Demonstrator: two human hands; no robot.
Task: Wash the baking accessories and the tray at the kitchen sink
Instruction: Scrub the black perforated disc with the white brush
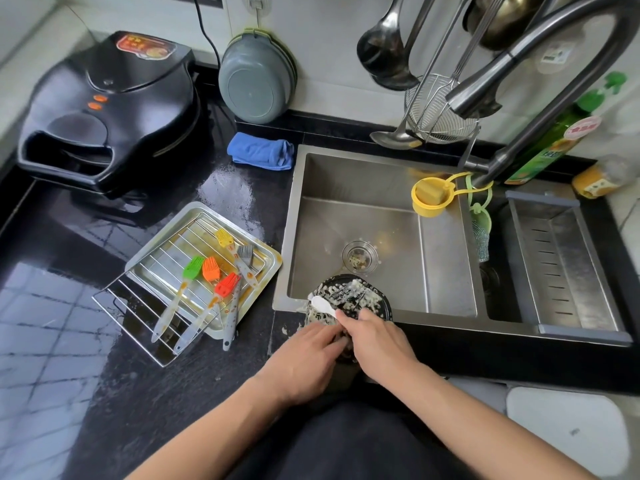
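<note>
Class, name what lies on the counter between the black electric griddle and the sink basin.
In the head view, a folded blue cloth lies between the griddle and the sink, on wet black counter.

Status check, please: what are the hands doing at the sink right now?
Left hand steadies the dirty black bowl at the sink edge. Right hand holds a white scraper on it. Tray and brushes wait, unwashed.

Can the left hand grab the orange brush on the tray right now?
Probably not right away: the left hand is busy holding the messy black bowl at the sink's edge. The orange brush lies uncovered on the tray nearby, so freeing it first should work.
</note>
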